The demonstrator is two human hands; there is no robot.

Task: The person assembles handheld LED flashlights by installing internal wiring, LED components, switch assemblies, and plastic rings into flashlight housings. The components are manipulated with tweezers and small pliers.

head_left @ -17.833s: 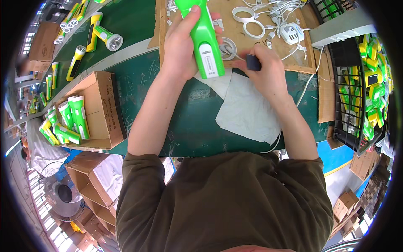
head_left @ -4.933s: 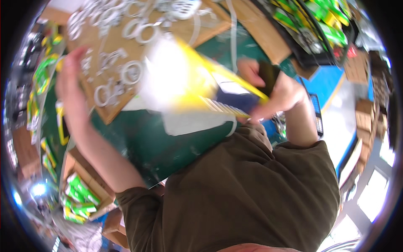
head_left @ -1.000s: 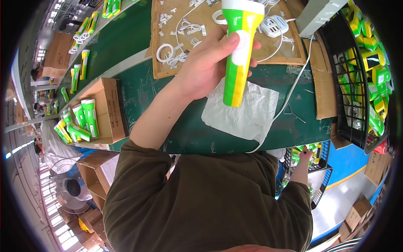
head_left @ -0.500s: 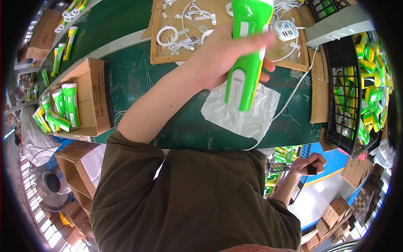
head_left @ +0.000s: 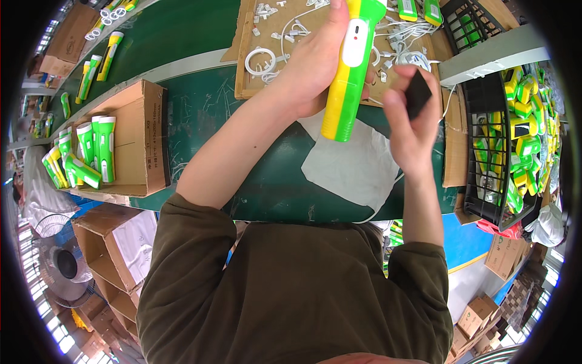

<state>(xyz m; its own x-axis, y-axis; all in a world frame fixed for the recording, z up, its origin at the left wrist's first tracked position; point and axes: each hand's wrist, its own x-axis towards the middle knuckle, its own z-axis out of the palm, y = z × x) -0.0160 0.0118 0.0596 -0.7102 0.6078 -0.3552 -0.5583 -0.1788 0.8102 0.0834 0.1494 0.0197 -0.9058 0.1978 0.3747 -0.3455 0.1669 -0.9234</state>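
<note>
My left hand (head_left: 318, 70) is closed around the body of a green and yellow flashlight (head_left: 342, 100), held above the table. Its white side panel with a small dark slot and a red dot faces up. Close by on the right, my right hand (head_left: 413, 136) pinches a thin, flat black piece (head_left: 418, 95), apart from the flashlight. Under both hands lies a crumpled white sheet (head_left: 348, 165) on the green table (head_left: 267, 188).
A cardboard box (head_left: 136, 139) of flashlights stands at the left. Behind my hands, a wooden board (head_left: 242, 76) carries white cables and small parts. On the right are a grey post (head_left: 479, 50) and a black crate (head_left: 485, 142) near many green and yellow flashlights.
My right hand has risen from below the table edge at the right to beside the flashlight, bringing the black piece. The flashlight has turned to show its slotted panel and yellow side.
</note>
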